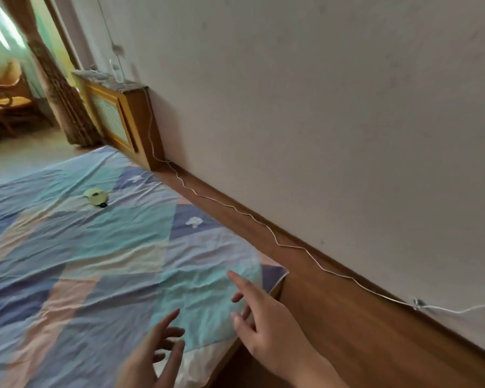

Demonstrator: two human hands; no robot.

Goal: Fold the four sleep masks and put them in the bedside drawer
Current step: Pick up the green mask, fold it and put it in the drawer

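Note:
A pale green sleep mask [95, 197] with a dark strap lies folded on the patchwork bed sheet [76, 247], far from both hands. My left hand [154, 351] hovers over the near part of the sheet, fingers spread, holding nothing. My right hand [259, 317] is raised over the sheet's corner near the bed edge, index finger extended, also empty. No other sleep masks and no bedside drawer are in view.
A wooden bed frame edge [333, 317] runs along the wall on the right, with a white cable [263, 225] trailing along it. A wooden radiator cover [121, 119] stands at the far end by a curtain [59, 88]. A chair [3, 99] sits far left.

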